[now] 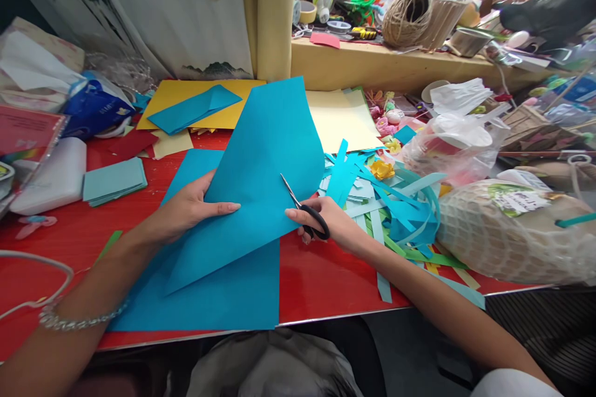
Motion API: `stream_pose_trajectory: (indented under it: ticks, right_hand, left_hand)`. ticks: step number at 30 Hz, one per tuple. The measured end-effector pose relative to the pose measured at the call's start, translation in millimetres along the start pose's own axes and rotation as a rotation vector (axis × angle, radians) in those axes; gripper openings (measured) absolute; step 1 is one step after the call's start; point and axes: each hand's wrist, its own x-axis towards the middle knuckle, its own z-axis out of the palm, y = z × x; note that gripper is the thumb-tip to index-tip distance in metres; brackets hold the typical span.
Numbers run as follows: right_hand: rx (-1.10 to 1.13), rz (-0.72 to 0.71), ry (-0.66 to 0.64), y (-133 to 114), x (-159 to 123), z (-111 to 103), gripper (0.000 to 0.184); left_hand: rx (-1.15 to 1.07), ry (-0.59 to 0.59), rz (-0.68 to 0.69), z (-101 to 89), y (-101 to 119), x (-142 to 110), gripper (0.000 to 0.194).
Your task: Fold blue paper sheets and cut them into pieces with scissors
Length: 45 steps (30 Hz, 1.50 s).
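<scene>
My left hand [198, 208] grips the left edge of a blue paper sheet [265, 155], thumb on top and fingers behind it. The sheet is raised and tilted over another blue sheet [242, 298] that lies flat on the red table. In my right hand [326, 220] is a pair of scissors [316, 221] with black handles. Their metal blades sit at the lower right part of the raised sheet and point up and left. One blade shows in front of the paper; whether the other is behind it I cannot tell.
Cut paper strips [395, 198] are heaped on the right of the red table [321, 279]. A net-wrapped bundle [512, 229] lies beyond them. Light blue cards [115, 181] are stacked at left. Folded blue paper [195, 108] rests on yellow sheets at the back. Twine [407, 17] stands on the ledge.
</scene>
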Motion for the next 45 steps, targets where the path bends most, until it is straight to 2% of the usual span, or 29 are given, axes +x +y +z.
stream_pose_trajectory:
  ticks: [4, 19, 31, 45]
  right_hand:
    - [0.001, -0.016, 0.002, 1.0, -0.3, -0.1, 0.044]
    - [-0.021, -0.072, -0.003, 4.0, -1.4, 0.1, 0.041]
    - [0.008, 0.01, 0.023, 0.7, -1.5, 0.8, 0.042]
    - [0.035, -0.023, -0.001, 3.8, -2.0, 0.2, 0.043]
  left_hand:
    - [-0.005, 0.006, -0.015, 0.5, 0.7, -1.0, 0.079]
    - [-0.014, -0.011, 0.001, 1.1, -2.6, 0.7, 0.076]
    - [-0.049, -0.112, 0.005, 4.9, -4.1, 2.4, 0.071]
    - [-0.03, -0.118, -0.028, 6.2, 0.3, 0.3, 0.076]
